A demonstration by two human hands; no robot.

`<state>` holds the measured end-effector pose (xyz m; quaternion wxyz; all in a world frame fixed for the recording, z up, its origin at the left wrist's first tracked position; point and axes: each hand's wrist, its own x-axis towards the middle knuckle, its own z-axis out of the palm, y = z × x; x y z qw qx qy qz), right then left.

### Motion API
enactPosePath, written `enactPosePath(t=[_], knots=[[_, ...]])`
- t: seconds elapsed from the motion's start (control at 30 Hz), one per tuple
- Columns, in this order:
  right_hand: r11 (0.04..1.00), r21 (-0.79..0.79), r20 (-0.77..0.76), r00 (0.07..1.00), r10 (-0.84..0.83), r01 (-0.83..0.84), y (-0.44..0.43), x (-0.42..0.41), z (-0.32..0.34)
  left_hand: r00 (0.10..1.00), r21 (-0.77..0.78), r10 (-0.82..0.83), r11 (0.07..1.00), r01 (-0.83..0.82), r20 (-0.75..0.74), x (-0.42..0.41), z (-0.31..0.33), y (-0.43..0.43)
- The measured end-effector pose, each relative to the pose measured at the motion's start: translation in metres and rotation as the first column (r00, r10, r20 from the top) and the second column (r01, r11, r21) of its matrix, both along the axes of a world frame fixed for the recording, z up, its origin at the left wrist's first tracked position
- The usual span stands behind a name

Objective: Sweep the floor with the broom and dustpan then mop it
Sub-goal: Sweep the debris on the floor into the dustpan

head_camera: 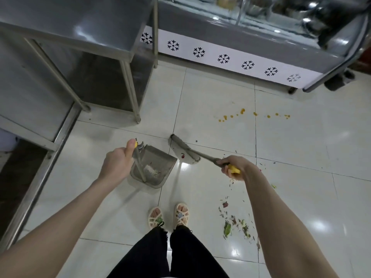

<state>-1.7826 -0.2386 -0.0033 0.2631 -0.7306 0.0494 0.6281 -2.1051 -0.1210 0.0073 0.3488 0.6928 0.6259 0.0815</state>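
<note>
From my feed I see the left hand (118, 161) wrapped around the upright handle of the grey dustpan (160, 165), thumb on its yellow tip; the pan sits on the white tiled floor (220, 93) ahead of the sandalled feet (181, 213), with pale debris inside. The right hand (234, 167) grips the broom (184, 151) by its yellow-ended handle, the bristle head down on the tiles just beside the pan's open mouth. Green and red scraps (228, 227) lie under the right forearm, orange spots (243, 111) further out near the snowflake-panelled counter (222, 57), and a steel table (80, 23) stands at left.
</note>
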Motion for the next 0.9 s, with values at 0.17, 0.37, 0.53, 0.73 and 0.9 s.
enactPosePath(t=[0.17, 0.37, 0.53, 0.73, 0.9], knots=[[0.982, 0.089, -0.139, 0.979, -0.151, 0.164, 0.022, -0.02, 0.017, 1.0, 0.028, -0.024, 0.999, 0.024, -0.017, -0.02, 0.005, 0.003], [0.924, 0.073, -0.358, 0.875, -0.328, 0.376, 0.042, -0.045, 0.005, 1.0, 0.049, -0.003, 0.999, 0.004, -0.021, -0.041, 0.014, 0.009], [0.887, 0.041, -0.448, 0.802, -0.396, 0.46, 0.045, -0.063, -0.013, 0.999, 0.05, -0.007, 0.999, 0.009, -0.054, -0.048, 0.017, 0.007], [0.75, -0.023, -0.531, 0.627, -0.57, 0.662, 0.036, -0.07, -0.04, 0.995, 0.048, 0.019, 0.999, -0.014, -0.099, -0.051, 0.01, 0.004], [0.611, -0.066, -0.498, 0.505, -0.705, 0.789, 0.024, -0.056, -0.049, 0.993, 0.067, 0.037, 0.997, -0.03, -0.109, -0.039, 0.005, -0.004]])
